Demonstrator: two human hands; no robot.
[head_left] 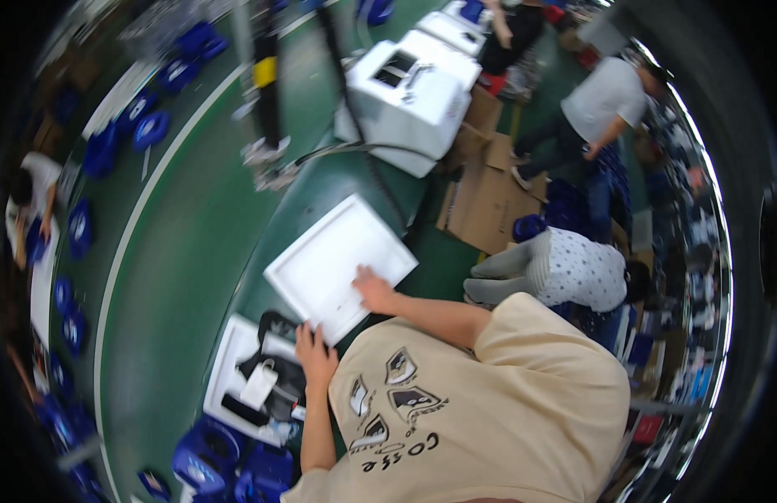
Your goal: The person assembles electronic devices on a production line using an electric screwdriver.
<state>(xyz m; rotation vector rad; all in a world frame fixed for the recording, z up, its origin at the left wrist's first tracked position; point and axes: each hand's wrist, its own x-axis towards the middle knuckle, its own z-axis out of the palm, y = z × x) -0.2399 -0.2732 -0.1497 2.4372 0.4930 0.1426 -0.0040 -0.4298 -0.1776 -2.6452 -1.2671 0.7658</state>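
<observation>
A shallow white tray (342,251) with a raised rim lies in front of me on the green work surface. My right hand (375,291) reaches over its near right part, fingers stretched out, with nothing visible in them. Small dark specks show on the tray's floor beside it. My left hand (318,354) is at the tray's near left corner, fingers apart, beside a black item (276,325) of unclear kind. Left of that hand, a second white tray (223,362) holds a white block-shaped piece (258,384), a flat black piece (244,410) and dark cloth-like or strap-like things.
Blue plastic housings (205,457) stand at the lower left. Beyond the tray are a hanging tool with a yellow band (265,72), a dark cable and a large white machine (409,92). Cardboard boxes (487,197) and several people are to the right.
</observation>
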